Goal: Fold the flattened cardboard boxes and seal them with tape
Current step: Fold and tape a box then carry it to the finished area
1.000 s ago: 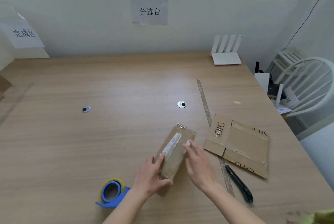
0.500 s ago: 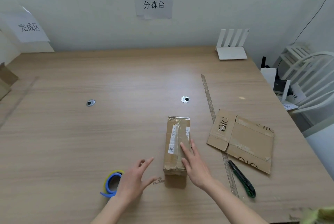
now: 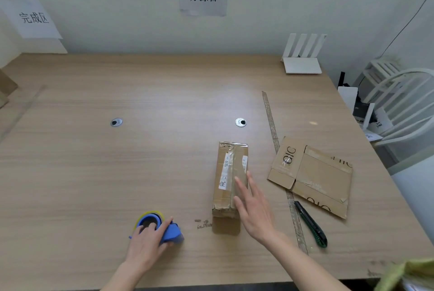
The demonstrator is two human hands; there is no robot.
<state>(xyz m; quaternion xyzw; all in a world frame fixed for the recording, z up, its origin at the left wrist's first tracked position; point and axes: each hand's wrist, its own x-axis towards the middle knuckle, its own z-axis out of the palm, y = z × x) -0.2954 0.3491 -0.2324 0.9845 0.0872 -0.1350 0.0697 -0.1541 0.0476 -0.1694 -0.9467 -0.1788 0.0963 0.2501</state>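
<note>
- The person's left hand (image 3: 146, 240) curls round the blue tape dispenser (image 3: 162, 228) at about 7 o'clock on the wooden table (image 3: 117, 173), thumb against its blue body, fingers over the roll.
- The right hand (image 3: 254, 210) lies spread and flat, fingers straight, pressing the near right side of the folded cardboard box (image 3: 231, 180); it pins the box and grips nothing.
- The box stands just below the table's centre, long axis running from 6 to 12 o'clock, with old clear tape and a white label (image 3: 225, 173) along its top seam.
- Judged by its look, the box is light and empty, stiff along the edges but soft across the top flaps, so a flat palm over the seam should hold it better than a squeeze at the sides.
- The glossy tape on top looks slick; the bare cardboard edges probably offer the surer hold.
- A flattened cardboard box (image 3: 312, 175) waits at 3 o'clock of the folded one, thin, floppy and likely best lifted by an edge.
- A green utility knife (image 3: 311, 227) lies just below it, beside a long strip of tape (image 3: 281, 166) stuck to the table.
</note>
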